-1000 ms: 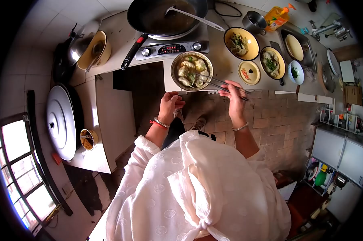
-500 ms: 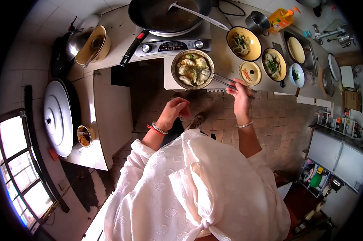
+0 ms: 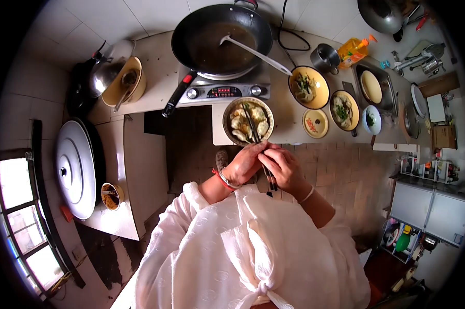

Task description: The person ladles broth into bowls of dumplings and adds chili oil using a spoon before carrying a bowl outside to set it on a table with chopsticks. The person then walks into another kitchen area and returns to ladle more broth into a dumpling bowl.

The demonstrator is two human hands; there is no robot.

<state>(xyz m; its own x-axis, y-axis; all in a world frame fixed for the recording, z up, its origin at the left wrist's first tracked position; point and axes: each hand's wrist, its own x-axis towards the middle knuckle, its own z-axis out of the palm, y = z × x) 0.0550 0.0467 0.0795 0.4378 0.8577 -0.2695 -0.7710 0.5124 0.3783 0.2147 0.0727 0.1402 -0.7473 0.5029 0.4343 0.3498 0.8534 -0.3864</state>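
Note:
A patterned bowl [image 3: 226,123] of dumplings in broth stands at the counter's front edge, below the cooktop. Dark chopsticks [image 3: 252,125] slant over it, their far ends among the dumplings. My right hand [image 3: 285,169] is closed around the chopsticks, which stick out below it. My left hand [image 3: 246,162] meets it at the bowl's near rim, by the chopsticks; whether its hidden fingers grip anything cannot be made out. Right of the bowl lie a flowered lid [image 3: 315,123] and two yellow dishes, one round [image 3: 322,82] and one with a handle [image 3: 352,121], both holding dumplings and greens.
A black wok [image 3: 191,46] with a ladle sits on the cooktop [image 3: 204,92], its handle pointing front left. Farther right are a blue-white bowl [image 3: 372,129], a steel pot [image 3: 325,59], an orange bottle [image 3: 352,51] and the sink [image 3: 364,69]. A cream container [image 3: 134,87] stands left.
My left hand has moved up and right to meet my right hand. My right hand has come left and down, and the chopsticks now point steeply upward. The view has tilted up, showing more wall.

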